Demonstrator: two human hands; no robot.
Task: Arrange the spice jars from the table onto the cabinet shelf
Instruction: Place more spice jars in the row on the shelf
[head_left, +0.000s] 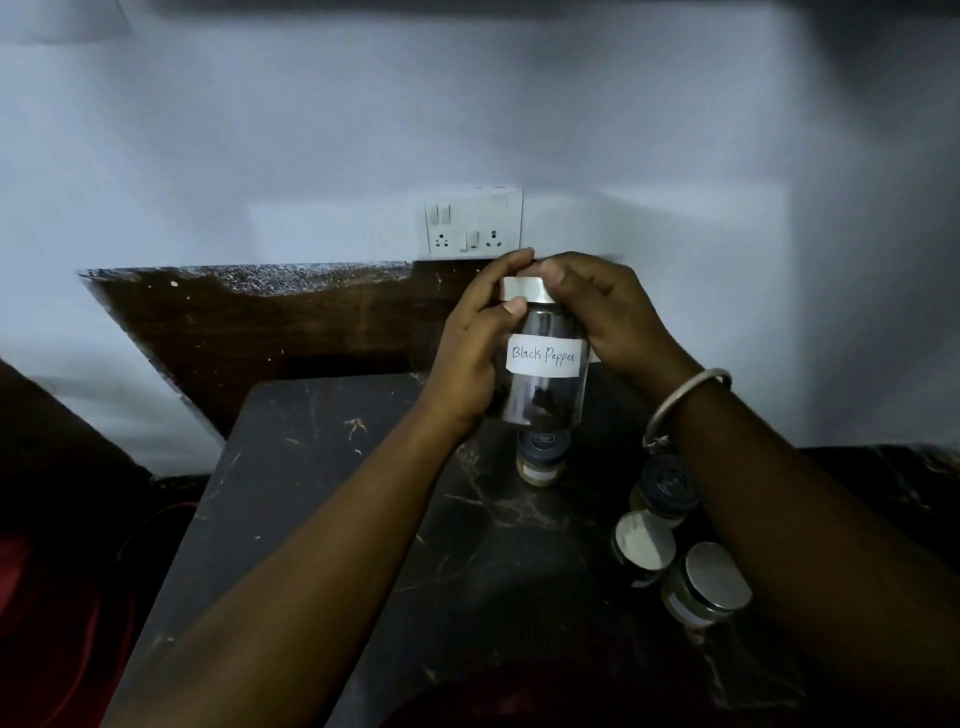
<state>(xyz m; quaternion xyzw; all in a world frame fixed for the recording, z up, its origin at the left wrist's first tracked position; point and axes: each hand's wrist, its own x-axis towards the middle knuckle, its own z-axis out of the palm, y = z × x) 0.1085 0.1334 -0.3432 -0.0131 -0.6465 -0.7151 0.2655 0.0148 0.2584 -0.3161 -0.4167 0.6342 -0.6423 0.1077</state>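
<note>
Standing upright, lid up, the Black Pepper jar (545, 364) is gripped by both hands' fingers (511, 306).

Support: a dark marble-patterned table (322, 499), near-black with pale, rust-tinged veins, its far edge close to the white wall.
Bare area: the left and centre of the top.
Jar, far centre: a dark-lidded jar (540, 457) with pale contents, standing upright, partly hidden from above.
Jar, right, farthest: a second dark-lidded jar (665, 491), partly covered by a forearm.
Jar, right, middle: a silver-lidded jar (644, 545) just beside the second dark-lidded jar.
Jar, right, nearest: a larger silver-lidded jar (709, 582) bearing a white label; whether it touches its neighbour cannot be told.
Grouping: three jars clustered at the right; the fourth apart.
</note>
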